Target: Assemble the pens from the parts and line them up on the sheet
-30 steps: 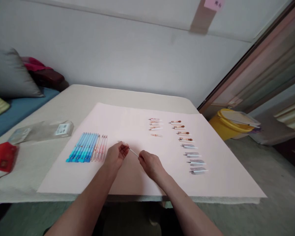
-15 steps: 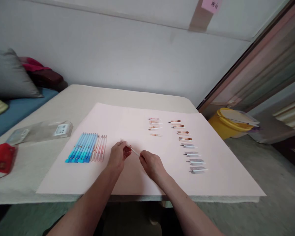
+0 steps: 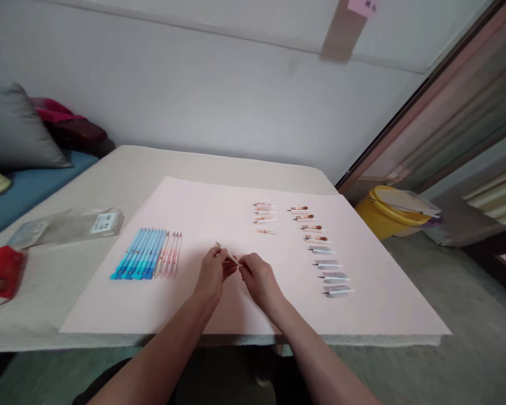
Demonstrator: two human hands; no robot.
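Observation:
My left hand [image 3: 213, 274] and my right hand [image 3: 257, 279] meet over the middle of a pale pink sheet [image 3: 194, 214]. Both pinch one thin pen [image 3: 226, 254] between them; its tip sticks out up and left past my left fingers. A row of blue and pink pens [image 3: 147, 260] lies side by side to the left of my hands. To the right lie two columns of small pen parts: pinkish pieces [image 3: 263, 216] and a longer line of brown and grey caps [image 3: 320, 250].
The sheet covers a beige table [image 3: 122, 169]. A clear plastic packet [image 3: 65, 224] and a red pack [image 3: 0, 273] lie at the left. Cushions sit on a blue seat beyond. A yellow bucket [image 3: 383, 216] stands on the floor at the right.
My hands have come together: the right one moved left up to the left one, and the length of pen showing between them has shrunk. The pen's tip now pokes out past my left fingers.

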